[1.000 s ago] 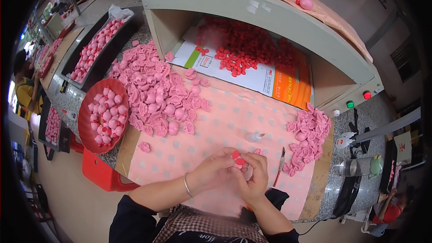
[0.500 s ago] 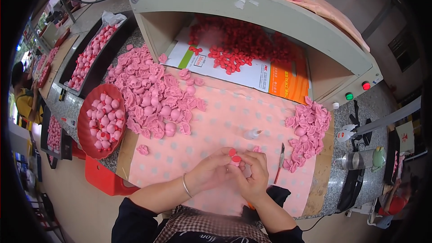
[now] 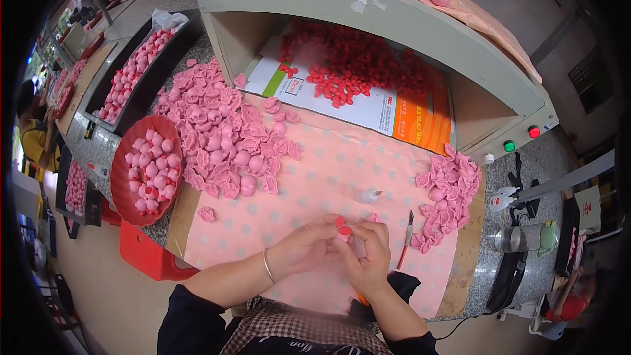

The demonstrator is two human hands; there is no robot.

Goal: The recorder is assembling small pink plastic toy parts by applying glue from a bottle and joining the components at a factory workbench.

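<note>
Both my hands meet over the near part of a pink dotted cloth (image 3: 328, 177). My left hand (image 3: 305, 246) and my right hand (image 3: 371, 256) pinch a small pink figure with a red piece on top (image 3: 343, 231) between their fingertips. A thin bracelet circles my left wrist. A big heap of pink moulded pieces (image 3: 220, 131) lies at the left of the cloth. A smaller heap of them (image 3: 447, 190) lies at the right. One loose pink piece (image 3: 207, 213) rests near the cloth's left edge.
A red bowl (image 3: 121, 158) of pink figures stands at the left. A small glue bottle (image 3: 368, 195) and a thin blade tool (image 3: 406, 240) lie near my hands. Red pieces (image 3: 355, 66) cover a board inside the open cabinet behind. Dark trays (image 3: 131, 66) of figures run along the far left.
My hands have stayed together over the same spot, turning the small figure slightly. The rest of the table looks the same.
</note>
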